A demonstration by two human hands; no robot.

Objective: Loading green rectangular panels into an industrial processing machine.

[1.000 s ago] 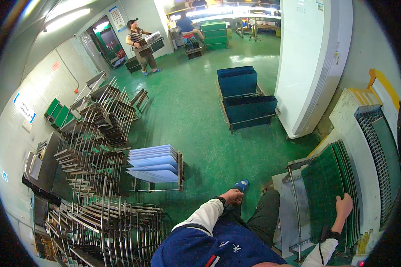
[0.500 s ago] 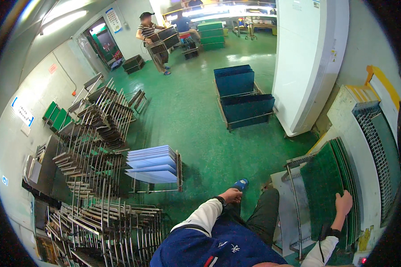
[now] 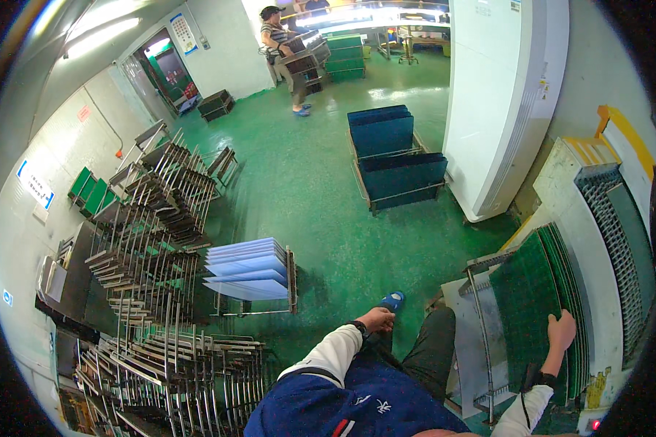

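My right hand (image 3: 561,332) grips the upper edge of a green circuit-board panel (image 3: 528,298), one of several standing close together in a metal rack (image 3: 481,331) at my right side. Its fingers are curled over the edge, and their tips are partly hidden. My left hand (image 3: 377,320) hangs above my left leg, fingers curled in, with nothing visible in it. A pale grey sheet (image 3: 455,349) lies under the rack, on the side nearer my legs.
At the left stand many stacked metal racks (image 3: 160,364) and one rack of pale blue sheets (image 3: 248,269). Dark blue panels (image 3: 401,178) fill a rack ahead, beside a tall white cabinet (image 3: 499,109). A slotted machine (image 3: 608,255) borders the right. Another person (image 3: 280,47) carries racks at the back.
The person at the back has walked to the right with the racks. Both my hands stay almost where they were, the right one still on the panels.
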